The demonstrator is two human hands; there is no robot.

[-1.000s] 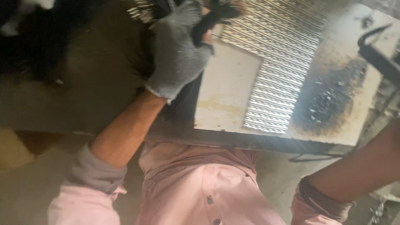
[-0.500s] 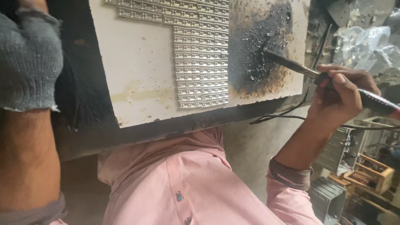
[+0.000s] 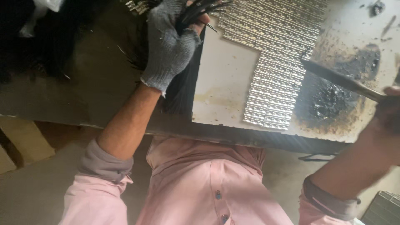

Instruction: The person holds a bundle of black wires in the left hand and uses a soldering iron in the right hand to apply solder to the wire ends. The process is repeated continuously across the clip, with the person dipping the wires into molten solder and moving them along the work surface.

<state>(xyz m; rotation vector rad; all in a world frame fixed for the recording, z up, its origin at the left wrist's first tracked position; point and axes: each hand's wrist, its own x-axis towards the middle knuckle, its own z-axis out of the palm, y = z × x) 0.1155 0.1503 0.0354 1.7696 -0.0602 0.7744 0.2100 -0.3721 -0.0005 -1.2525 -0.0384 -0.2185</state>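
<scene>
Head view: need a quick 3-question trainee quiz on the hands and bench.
1. True or false: the left hand wears a grey knit glove.
2. What does the left hand grip? A) black strands B) a cup C) a brush
3. Where does the tool in the right hand point?
Key: 1 true. 2 A. 3 At the charred patch beside the ribbed metal sheet.
</scene>
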